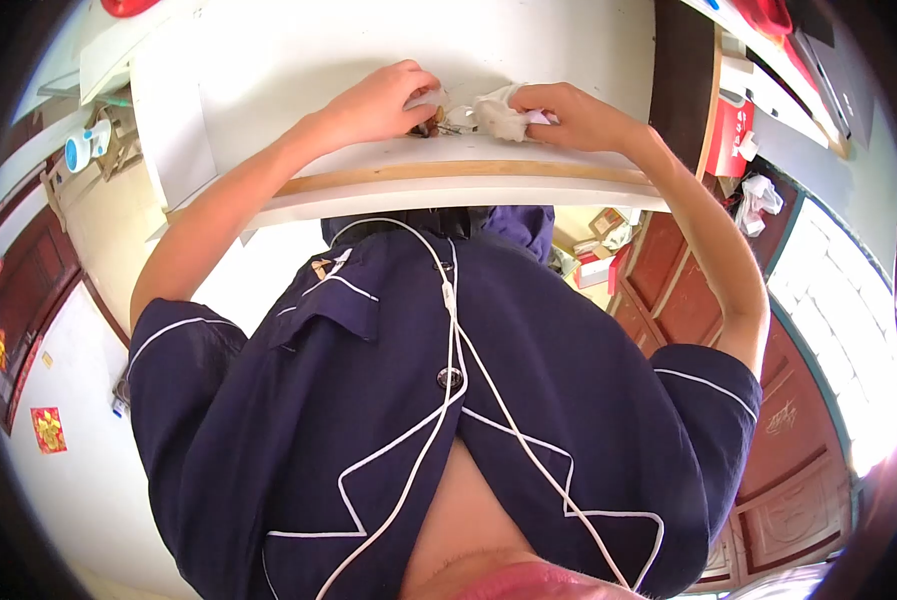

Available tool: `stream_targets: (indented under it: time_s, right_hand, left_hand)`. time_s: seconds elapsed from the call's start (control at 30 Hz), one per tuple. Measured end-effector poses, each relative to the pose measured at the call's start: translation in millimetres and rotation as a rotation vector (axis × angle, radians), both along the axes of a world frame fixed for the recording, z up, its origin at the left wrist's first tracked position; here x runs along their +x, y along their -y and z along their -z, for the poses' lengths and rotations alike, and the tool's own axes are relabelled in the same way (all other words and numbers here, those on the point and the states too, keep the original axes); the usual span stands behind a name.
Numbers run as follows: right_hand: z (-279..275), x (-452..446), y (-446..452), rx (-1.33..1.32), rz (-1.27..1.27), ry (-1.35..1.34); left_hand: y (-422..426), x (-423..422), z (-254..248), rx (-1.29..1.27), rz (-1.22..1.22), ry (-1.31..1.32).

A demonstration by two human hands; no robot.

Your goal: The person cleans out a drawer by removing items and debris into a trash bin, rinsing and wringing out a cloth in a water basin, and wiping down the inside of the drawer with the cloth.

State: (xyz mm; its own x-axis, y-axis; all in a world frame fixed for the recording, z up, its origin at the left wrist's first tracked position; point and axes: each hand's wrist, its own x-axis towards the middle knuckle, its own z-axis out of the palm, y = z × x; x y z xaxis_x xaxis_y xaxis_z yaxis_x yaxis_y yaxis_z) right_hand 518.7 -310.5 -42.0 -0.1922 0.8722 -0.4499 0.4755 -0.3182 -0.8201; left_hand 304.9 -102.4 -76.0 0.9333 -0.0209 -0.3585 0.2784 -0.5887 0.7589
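A person in a navy short-sleeved shirt (568, 400) with white piping works with both hands inside a white drawer (298, 60), close to its near wall, which is topped by a wooden edge (568, 170). The right hand (568, 115) pinches a crumpled white wad (500, 112) between thumb and bent fingers, just above the drawer's floor; whether it is cloth or tissue is unclear, and a pale, purple-tinged scrap shows under the fingertips. The left hand (388, 100) curls with its fingers bent over a whitish piece (428, 97), and whether it grips this or only touches it cannot be told. Below those fingers, in the drawer near the wooden edge, lies a small cluster of dark and brownish bits (430, 126), too small to identify, just beside the wad. A dark brown strip (680, 90) runs along the drawer's right side. Beyond it, to the drawer's right, are a red box (730, 135) with white lettering, and a white plastic bag (758, 203) farther out. Well to the drawer's left is a blue-and-white object (88, 147). A white earphone cable (448, 295) hangs down the shirt toward the drawer.
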Motion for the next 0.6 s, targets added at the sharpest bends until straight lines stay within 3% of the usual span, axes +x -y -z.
stream_targets:
  time_s: [0.07, 0.17, 0.23, 0.27, 0.33, 0.37, 0.43, 0.47, 0.53, 0.6]
  right_hand:
    - [-5, -3, 3, -0.059, 0.01, 0.004]
    - [-6, 1, 7, 0.073, 0.061, -0.002]
    - [-5, 18, -8, -0.164, 0.262, -0.026]
    - [4, 26, -11, -0.161, 0.271, -0.025]
    - [25, 47, -16, 0.016, 0.354, 0.514]
    - [34, 54, -18, 0.017, 0.363, 0.519]
    - [54, 66, -21, 0.228, 0.54, 0.84]
    - [74, 78, -23, 0.229, 0.547, 0.841]
    - [119, 102, -23, 0.426, 0.433, 1.232]
    - [142, 110, -21, 0.568, 0.443, 1.312]
  left_hand:
    - [2, 4, 2, -0.048, 0.001, 0.001]
    - [6, 14, 4, -0.075, -0.035, 0.021]
    - [9, 23, 4, 0.096, -0.041, 0.169]
    - [12, 30, 5, 0.097, -0.031, 0.171]
    - [18, 50, 7, 0.083, -0.102, 0.211]
    - [19, 59, 13, 0.107, -0.092, 0.236]
    - [24, 71, 14, 0.13, -0.077, 0.242]
    - [25, 76, 15, 0.152, -0.072, 0.245]
    - [28, 81, 15, 0.15, -0.073, 0.251]
    - [29, 83, 16, 0.152, -0.079, 0.253]
